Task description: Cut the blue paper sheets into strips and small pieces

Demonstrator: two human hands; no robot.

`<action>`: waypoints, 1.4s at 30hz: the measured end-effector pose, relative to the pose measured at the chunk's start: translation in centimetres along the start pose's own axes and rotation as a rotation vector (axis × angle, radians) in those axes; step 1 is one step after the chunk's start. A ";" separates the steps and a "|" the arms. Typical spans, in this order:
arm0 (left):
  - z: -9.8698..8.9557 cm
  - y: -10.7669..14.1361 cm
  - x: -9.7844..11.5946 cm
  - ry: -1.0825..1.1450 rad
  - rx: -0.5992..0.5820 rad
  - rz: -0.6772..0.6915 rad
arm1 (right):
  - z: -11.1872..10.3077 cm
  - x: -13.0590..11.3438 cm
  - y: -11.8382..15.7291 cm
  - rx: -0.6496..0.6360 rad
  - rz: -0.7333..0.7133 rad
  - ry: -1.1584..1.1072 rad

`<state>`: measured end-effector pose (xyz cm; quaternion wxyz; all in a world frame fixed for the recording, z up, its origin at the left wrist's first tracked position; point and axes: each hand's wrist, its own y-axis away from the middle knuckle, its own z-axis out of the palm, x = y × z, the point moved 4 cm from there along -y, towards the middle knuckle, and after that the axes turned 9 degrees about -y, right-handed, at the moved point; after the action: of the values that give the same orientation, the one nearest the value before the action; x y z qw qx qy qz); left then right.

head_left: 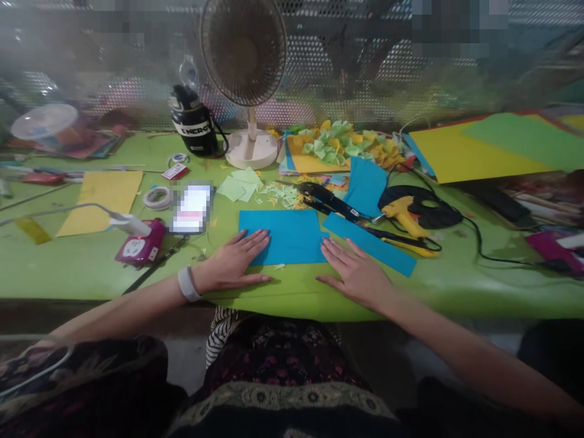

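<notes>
A blue sheet of paper (292,237) lies flat on the green table in front of me. My left hand (241,258) rests on its left edge, fingers stretched out and thumb lying on the table. At the opposite edge, my right hand (349,267) lies flat with its fingers extended, the tips at the sheet's right side. A narrow blue paper strip (371,243) sits slantwise just beyond the right hand. Behind the sheet is a black stapler (326,199), and to its right a yellow glue gun (406,216). Neither hand holds anything.
A phone (194,207), tape roll (157,198) and purple power adapter (140,243) are on the left. Farther back stand a black bottle (196,128) and a white fan (252,149), beside piled paper petals (337,143). Yellow sheets (483,149) and a black cable (479,243) lie right.
</notes>
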<state>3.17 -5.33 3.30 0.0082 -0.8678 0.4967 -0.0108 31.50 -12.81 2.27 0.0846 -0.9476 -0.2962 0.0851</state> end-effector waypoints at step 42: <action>-0.4 -8.2 -4.2 0.747 -0.191 -0.509 | 0.7 0.8 -14.1 -0.496 0.740 -0.880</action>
<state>8.11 2.41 3.85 -0.2541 -0.8957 0.2357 -0.2787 24.29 -0.89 4.44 -0.3029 -0.8549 0.0337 0.4198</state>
